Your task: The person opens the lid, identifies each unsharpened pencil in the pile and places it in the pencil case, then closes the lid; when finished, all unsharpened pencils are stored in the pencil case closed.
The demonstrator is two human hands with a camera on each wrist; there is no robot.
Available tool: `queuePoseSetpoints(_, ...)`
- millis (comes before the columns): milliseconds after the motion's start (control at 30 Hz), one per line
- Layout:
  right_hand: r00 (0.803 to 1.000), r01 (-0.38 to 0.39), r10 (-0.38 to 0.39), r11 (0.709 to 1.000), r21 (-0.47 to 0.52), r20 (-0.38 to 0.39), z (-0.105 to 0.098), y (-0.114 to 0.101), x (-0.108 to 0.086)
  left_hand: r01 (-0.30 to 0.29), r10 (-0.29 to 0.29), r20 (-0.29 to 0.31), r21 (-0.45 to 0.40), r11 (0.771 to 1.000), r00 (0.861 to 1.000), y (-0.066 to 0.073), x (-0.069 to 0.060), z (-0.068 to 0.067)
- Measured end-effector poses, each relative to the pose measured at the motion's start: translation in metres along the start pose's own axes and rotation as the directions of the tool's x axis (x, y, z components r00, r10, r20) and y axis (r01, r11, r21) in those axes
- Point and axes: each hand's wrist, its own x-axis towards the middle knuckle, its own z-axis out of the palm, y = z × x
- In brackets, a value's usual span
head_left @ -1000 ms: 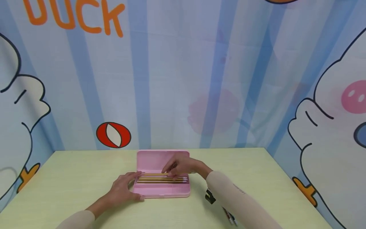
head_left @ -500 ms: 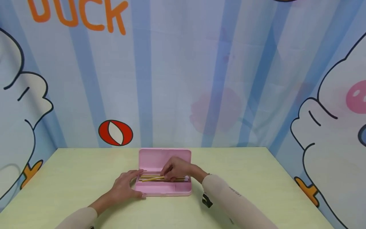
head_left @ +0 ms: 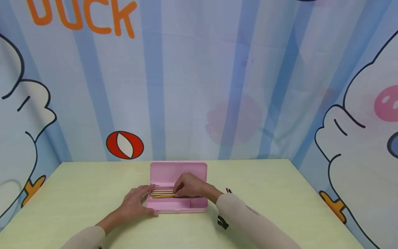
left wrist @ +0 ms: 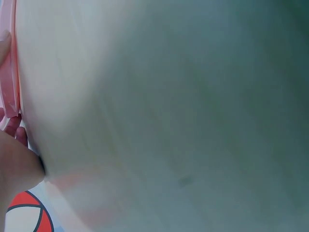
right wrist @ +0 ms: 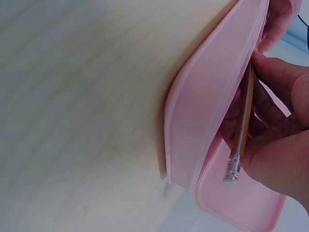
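Observation:
An open pink pencil case [head_left: 168,205] lies near the table's back edge, its lid tipped back. My left hand [head_left: 133,204] grips the case's left end, thumb at the front and fingers at the rear corner. Inside the long compartment are several yellow pencils [head_left: 162,190]. With thumb and fingers, my right hand [head_left: 190,185] pinches a pencil [right wrist: 245,111] over that compartment; its silver ferrule and white eraser end stick out toward the right wrist camera. In the head view the hand covers the right part of the pencils. The left wrist view catches only the pink case [left wrist: 8,82] edge and some fingers.
A pale yellow table [head_left: 102,186] stands against a printed blue-striped curtain [head_left: 192,86]. Beside the right sleeve shows a small black object [head_left: 222,222], its kind unclear. Red and dark tips [head_left: 228,190] peek out behind that sleeve.
My right hand has brought the pencil from the back of the compartment toward its front; it slanted across the others half a second ago and now lies nearly alongside them. The left hand stays put.

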Motion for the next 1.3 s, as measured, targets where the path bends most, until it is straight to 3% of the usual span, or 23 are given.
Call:
queuePoseSetpoints(200,1.0,0.015,-0.015,0.999,-0.049,0.002,0.003,-0.002,-0.001,0.012,-0.012,0.005,-0.006,1.0,1.0,0.0,0.0,0.002)
queuePoseSetpoints(467,1.0,0.012,-0.012,1.0,-0.017,0.002,0.0,0.002,-0.007,0.016,-0.016,0.009,-0.008,1.0,1.0,-0.002,0.001,0.005)
queuePoseSetpoints(667,1.0,0.004,-0.004,1.0,-0.002,0.013,-0.01,0.006,-0.014,-0.025,0.025,-0.004,0.012,1.0,1.0,-0.005,0.001,0.007)
queuePoseSetpoints(967,0.996,0.085,-0.085,0.995,0.052,-0.01,-0.036,0.019,-0.032,-0.021,0.021,-0.001,0.001,1.0,1.0,-0.002,-0.001,0.004)
queuePoseSetpoints(1300,0.998,-0.046,0.053,0.986,0.16,-0.044,-0.058,0.035,-0.066,-0.033,0.033,-0.005,0.012,0.999,0.999,-0.001,0.0,0.0)
